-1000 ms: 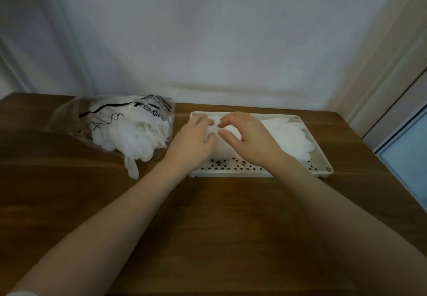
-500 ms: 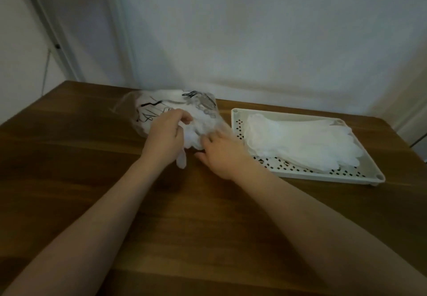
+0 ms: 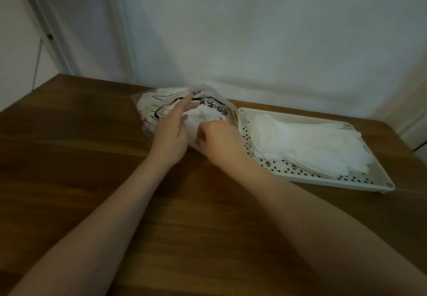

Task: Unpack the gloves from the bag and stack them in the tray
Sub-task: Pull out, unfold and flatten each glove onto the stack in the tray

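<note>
Fingers (image 3: 184, 102) on bag (image 3: 215, 108); stacked gloves (image 3: 312, 143) lengthwise in tray (image 3: 346, 181).

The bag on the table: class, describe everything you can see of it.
The bag is clear, crinkled plastic with black printing, bulging with white gloves. It lies on the wooden table just left of the tray. The left hand rests straight fingers on its top; the right hand, fingers curled, works at its near side.
</note>
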A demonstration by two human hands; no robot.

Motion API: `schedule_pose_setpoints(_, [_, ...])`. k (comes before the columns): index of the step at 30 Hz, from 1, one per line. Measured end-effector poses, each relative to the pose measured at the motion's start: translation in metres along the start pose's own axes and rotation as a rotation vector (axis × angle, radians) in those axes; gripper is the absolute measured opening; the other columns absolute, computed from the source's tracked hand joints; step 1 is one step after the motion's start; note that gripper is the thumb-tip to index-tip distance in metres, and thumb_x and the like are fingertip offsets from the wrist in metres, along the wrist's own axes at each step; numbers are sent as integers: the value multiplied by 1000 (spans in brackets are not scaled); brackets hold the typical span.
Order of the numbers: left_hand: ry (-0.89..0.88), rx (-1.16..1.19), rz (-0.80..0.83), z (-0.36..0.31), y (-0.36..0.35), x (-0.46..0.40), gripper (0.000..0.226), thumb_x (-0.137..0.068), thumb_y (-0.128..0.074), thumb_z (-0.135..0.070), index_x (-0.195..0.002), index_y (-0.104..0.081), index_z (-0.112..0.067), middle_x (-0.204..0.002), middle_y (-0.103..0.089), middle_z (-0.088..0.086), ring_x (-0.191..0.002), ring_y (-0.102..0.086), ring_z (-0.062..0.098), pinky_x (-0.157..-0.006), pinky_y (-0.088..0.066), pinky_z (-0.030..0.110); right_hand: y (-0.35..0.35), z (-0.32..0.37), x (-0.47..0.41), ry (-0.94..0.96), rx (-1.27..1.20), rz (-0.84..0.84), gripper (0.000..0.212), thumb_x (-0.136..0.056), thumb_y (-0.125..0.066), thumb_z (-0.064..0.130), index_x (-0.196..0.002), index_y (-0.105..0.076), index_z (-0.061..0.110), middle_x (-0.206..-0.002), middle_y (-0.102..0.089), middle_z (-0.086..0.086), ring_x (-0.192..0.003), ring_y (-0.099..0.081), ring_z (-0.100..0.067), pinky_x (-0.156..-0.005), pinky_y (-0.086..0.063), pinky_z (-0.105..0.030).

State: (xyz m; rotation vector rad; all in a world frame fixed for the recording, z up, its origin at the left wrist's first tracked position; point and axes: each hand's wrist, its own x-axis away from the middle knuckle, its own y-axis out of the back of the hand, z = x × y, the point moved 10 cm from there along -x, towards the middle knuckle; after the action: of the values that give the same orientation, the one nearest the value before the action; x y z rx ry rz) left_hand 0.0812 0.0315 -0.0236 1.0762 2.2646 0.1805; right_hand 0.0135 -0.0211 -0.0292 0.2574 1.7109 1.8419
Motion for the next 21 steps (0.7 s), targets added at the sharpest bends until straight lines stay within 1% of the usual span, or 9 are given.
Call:
schedule_pose_setpoints(2, [-21, -89, 45, -2, -2, 0, 53, -89, -33, 11, -136, -45, -11, -122, -55, -3, -117, -46, 3, -102, -32, 18, 15, -5, 1, -8, -83, -99, 15, -93, -50, 19, -94, -65, 14, -91, -65, -4, -87, -60, -22, -77, -50, -36])
schedule_pose_setpoints(4, [-42, -216, 115, -2, -9, 1, 41, -88, -40, 2, -124, -58, -8, -120, -60, 9, -119, -46, 12, -91, -26, 10, 38, -12, 6, -9, -165, -217, 12, -91, -55, 19, -88, -65, 13, -90, -63, -3, -89, -55, -20, -77, -43, -31])
schedule_pose_setpoints(7, [-32, -371, 156, 1, -15, 2, 24, -93, -47, -15, -102, -68, -7, -103, -64, 13, -110, -51, 26, -74, -20, 18, 54, -30, 11, -78, -365, -223, 9, -87, -61, 17, -79, -61, 15, -89, -55, 4, -89, -49, -12, -74, -37, -22])
schedule_pose_setpoints(10, [24, -307, 162, 4, -13, 0, 18, -93, -53, -21, -92, -66, -8, -83, -61, 5, -80, -51, 19, -69, -33, 30, 40, -55, 16, -319, -938, -114, 13, -92, -54, 12, -79, -56, 14, -87, -55, 2, -83, -53, -13, -74, -44, -25])
schedule_pose_setpoints(12, [69, -181, 159, 3, -10, 0, 10, -90, -58, -27, -85, -63, -20, -79, -62, -1, -75, -55, 16, -65, -40, 31, 23, -70, 22, -511, -1315, -76, 16, -96, -48, 11, -83, -56, 14, -86, -58, -1, -81, -55, -16, -70, -45, -29])
schedule_pose_setpoints(14, [93, -62, 175, -3, -10, 1, 8, -89, -60, -24, -83, -61, -30, -80, -61, -9, -75, -58, 8, -64, -45, 24, 11, -80, 29, -662, -1575, -92, 12, -96, -47, 8, -90, -57, 12, -88, -61, -6, -81, -58, -20, -69, -48, -33])
schedule_pose_setpoints(15, [106, -33, 194, -6, -11, 2, 9, -90, -60, -21, -85, -61, -29, -82, -61, -10, -76, -57, 6, -65, -45, 22, 7, -84, 32, -709, -1601, -101, 12, -96, -48, 9, -93, -58, 13, -90, -62, -8, -82, -60, -22, -70, -50, -35])
schedule_pose_setpoints(19, [181, -10, 240, -5, -19, 3, 11, -90, -58, -23, -79, -60, -25, -76, -62, -3, -71, -56, 11, -66, -44, 28, 0, -92, 36, -705, -1241, -32, 14, -99, -44, 26, -104, -55, 20, -111, -61, -4, -102, -59, -21, -91, -50, -40])
schedule_pose_setpoints(21, [234, -6, 185, 4, -16, 0, 14, -91, -57, -24, -77, -58, -25, -80, -64, 4, -74, -57, 17, -69, -43, 32, -6, -85, 36, -675, -1296, 53, 23, -96, -47, 37, -111, -52, 21, -115, -60, -3, -107, -59, -22, -96, -48, -44])
